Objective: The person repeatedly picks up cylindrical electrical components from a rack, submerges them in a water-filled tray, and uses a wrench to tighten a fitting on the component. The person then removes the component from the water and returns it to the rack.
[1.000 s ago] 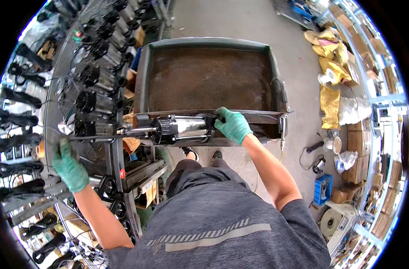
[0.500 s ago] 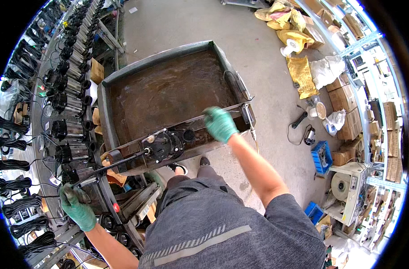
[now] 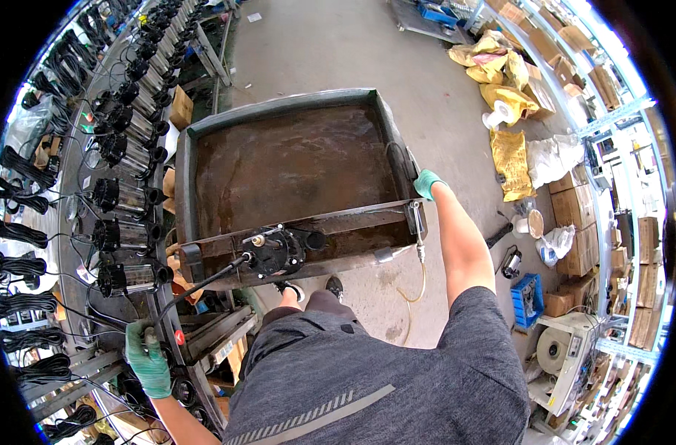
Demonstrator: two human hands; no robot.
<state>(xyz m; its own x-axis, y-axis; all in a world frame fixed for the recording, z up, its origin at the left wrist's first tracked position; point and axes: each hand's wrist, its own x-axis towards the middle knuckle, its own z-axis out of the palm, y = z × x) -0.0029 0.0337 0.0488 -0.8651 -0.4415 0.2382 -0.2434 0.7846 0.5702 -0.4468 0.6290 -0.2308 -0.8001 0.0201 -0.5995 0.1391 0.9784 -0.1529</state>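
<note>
My left hand [image 3: 148, 360], in a green glove, is closed around the black cable [image 3: 204, 285] beside the bench at the lower left. The cable runs to a round black pump [image 3: 278, 251], which rests on the near ledge of a water tank [image 3: 293, 101]. A brass-coloured fitting [image 3: 259, 241] and bolts show on the pump. My right hand [image 3: 427, 184], also gloved in green, is at the tank's right rim, beside a dark bar [image 3: 412, 162]. Its fingers look curled, but what they hold is hidden. The tank holds murky brown water.
Pumps with clear bodies [image 3: 134, 235] and coiled black cables [image 3: 19, 304] line the left bench. A thin yellowish hose [image 3: 424, 274] hangs at the tank's near right corner. Yellow sacks [image 3: 510, 159], cartons [image 3: 573, 210], a blue crate [image 3: 528, 300] and shelving stand right.
My right hand has moved from above the tank's near ledge rightward to its right rim. My left hand has shifted slightly right and down in the picture, still by the cable. The whole view has shifted.
</note>
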